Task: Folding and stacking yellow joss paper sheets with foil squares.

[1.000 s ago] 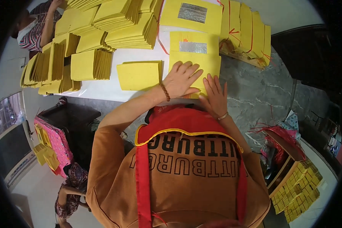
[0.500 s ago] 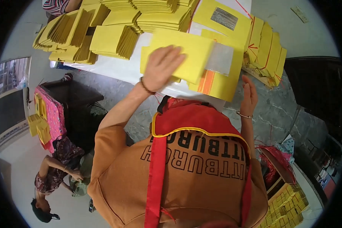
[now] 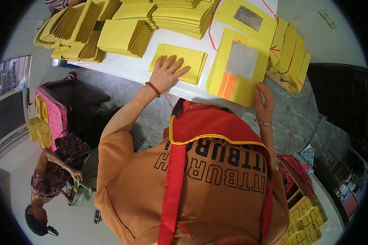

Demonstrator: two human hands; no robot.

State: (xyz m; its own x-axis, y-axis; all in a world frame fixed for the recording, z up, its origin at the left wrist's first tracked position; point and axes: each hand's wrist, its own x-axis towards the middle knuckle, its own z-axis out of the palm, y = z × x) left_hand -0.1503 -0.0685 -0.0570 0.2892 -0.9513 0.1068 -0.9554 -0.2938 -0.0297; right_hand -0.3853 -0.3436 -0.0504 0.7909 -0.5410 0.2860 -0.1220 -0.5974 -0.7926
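My left hand [image 3: 164, 76] lies flat with spread fingers on a small folded pile of yellow paper [image 3: 188, 57] on the table. To its right is a larger stack of yellow joss paper [image 3: 221, 61], its top sheet bearing a silver patch [image 3: 241, 61] and orange stripes. My right hand [image 3: 265, 100] is at the near right corner of that stack, fingers stretched and fingertips against the paper's edge. Whether the thumb reaches under the sheets cannot be made out.
Folded yellow paper piles [image 3: 124, 36] fill the left and far side of the white table [image 3: 184, 90]. Red-tied yellow bundles [image 3: 288, 57] stand off its right edge. At the lower left another person [image 3: 61, 163] sits by a pink-covered table [image 3: 57, 114]. Yellow bundles [image 3: 308, 220] lie lower right.
The folded yellow sheet under my left hand has moved left off the stack and now lies flat on the table. My right hand has come closer to the stack's corner.
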